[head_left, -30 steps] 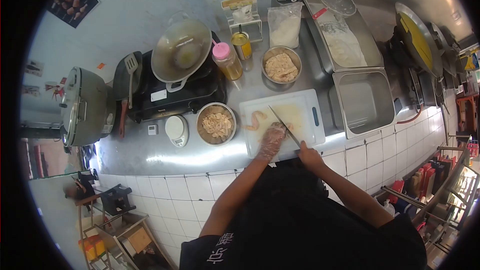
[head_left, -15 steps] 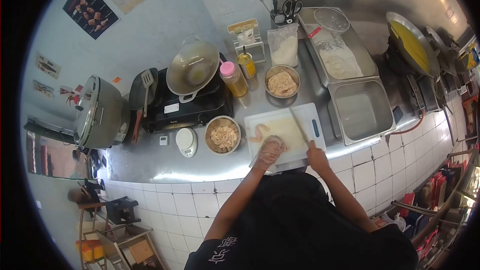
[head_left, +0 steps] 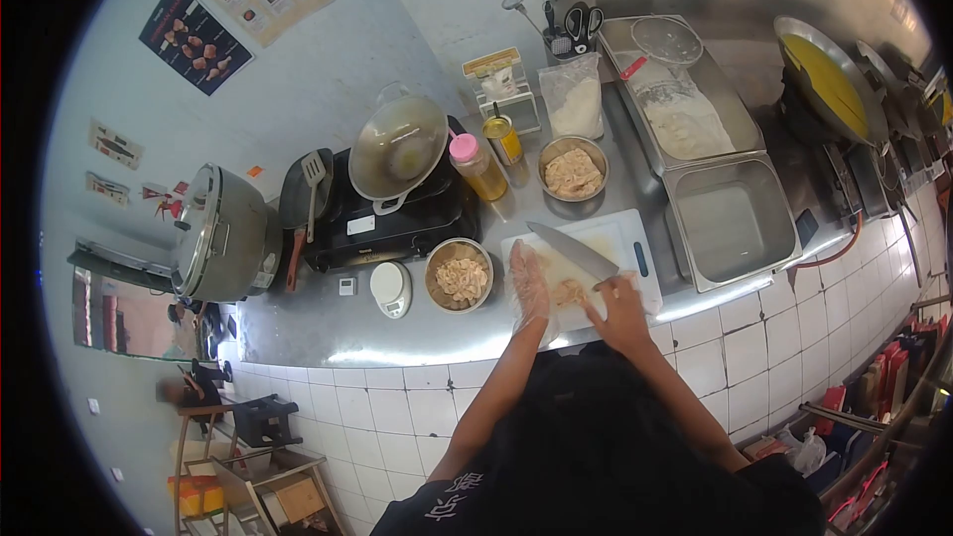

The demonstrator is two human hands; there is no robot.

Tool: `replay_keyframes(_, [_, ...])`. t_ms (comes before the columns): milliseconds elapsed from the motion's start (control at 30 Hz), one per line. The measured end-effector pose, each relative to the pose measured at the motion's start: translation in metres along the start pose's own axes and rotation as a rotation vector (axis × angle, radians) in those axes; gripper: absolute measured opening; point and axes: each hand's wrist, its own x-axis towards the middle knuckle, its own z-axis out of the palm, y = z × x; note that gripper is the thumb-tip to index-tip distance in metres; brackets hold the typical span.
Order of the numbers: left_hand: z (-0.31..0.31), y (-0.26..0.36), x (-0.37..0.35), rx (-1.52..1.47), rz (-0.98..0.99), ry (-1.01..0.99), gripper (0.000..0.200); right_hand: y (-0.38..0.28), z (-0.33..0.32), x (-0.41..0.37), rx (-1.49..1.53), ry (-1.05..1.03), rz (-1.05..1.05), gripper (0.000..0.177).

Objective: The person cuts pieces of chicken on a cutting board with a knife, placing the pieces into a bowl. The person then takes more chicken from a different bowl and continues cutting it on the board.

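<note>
My left hand, in a clear plastic glove, lies along the left side of the white cutting board with its fingers stretched out. It is beside a small pile of cut raw meat, probably chicken. My right hand has its fingers curled over the handle end of a kitchen knife, and its thumb points towards the meat. The broad side of the blade shows, slanting up and left across the board. The handle is hidden under my right hand.
Metal bowls of meat pieces and pale meat stand left of and behind the board. To the right are an empty steel pan and a tray of flour. A kitchen scale, wok and pink-capped bottle stand leftward.
The knife has turned from edge-on to showing its broad side. My left hand has opened out and moved to the board's left side, uncovering the meat. The view has shifted slightly.
</note>
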Motion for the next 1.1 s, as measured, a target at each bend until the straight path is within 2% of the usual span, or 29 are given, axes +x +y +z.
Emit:
replay_keyframes(100, [0.003,0.031,0.001,0.183,0.02,-0.027,0.061,-0.055,-0.025,0.011,0.08,-0.077,-0.162,0.034])
replay_keyframes(133, [0.004,0.045,0.0,0.254,0.029,-0.054,0.062,-0.055,-0.015,0.012,0.071,-0.086,-0.154,0.03])
replay_keyframes(200, [0.008,0.053,0.001,0.164,0.064,-0.064,0.062,-0.054,0.007,0.019,0.054,-0.104,-0.146,0.023])
replay_keyframes(233, [0.008,0.056,0.003,0.121,0.082,-0.068,0.063,-0.055,0.008,0.018,0.047,-0.121,-0.232,0.02])
replay_keyframes(300, [0.007,0.057,0.008,-0.054,0.012,-0.117,0.072,-0.059,0.006,0.016,0.032,-0.158,-0.402,0.016])
replay_keyframes(333, [0.007,0.057,0.008,-0.141,-0.027,-0.146,0.076,-0.063,0.005,0.013,0.058,-0.196,-0.409,0.016])
replay_keyframes(433, [0.003,0.063,0.003,-0.474,-0.326,-0.168,0.092,-0.067,0.002,0.01,0.1,-0.29,-0.439,0.017])
replay_keyframes(533, [-0.009,0.073,-0.01,-0.888,-0.461,-0.286,0.097,-0.073,-0.001,0.007,0.109,-0.34,-0.464,0.015])
replay_keyframes(633, [-0.016,0.083,-0.013,-1.098,-0.336,-0.467,0.092,-0.082,-0.003,0.004,0.163,-0.351,-0.441,0.012])
replay_keyframes(833, [-0.017,0.076,-0.015,-1.162,-0.146,-0.257,0.079,-0.081,0.007,0.0,0.225,-0.465,-0.384,0.012])
replay_keyframes(933, [-0.024,0.056,-0.015,-1.018,-0.16,-0.219,0.072,-0.069,0.009,-0.005,0.259,-0.546,-0.327,0.015])
replay_keyframes(1000, [-0.039,0.036,-0.001,-0.67,-0.151,-0.376,0.063,-0.047,0.001,-0.006,0.301,-0.556,-0.338,0.017])
replay_keyframes(1067, [-0.051,0.023,0.005,-0.274,-0.159,-0.477,0.053,-0.019,-0.017,-0.005,0.278,-0.466,-0.225,0.021])
replay_keyframes(1100, [-0.055,0.019,0.006,-0.056,-0.169,-0.505,0.047,-0.001,-0.014,-0.01,0.216,-0.275,-0.126,0.022])
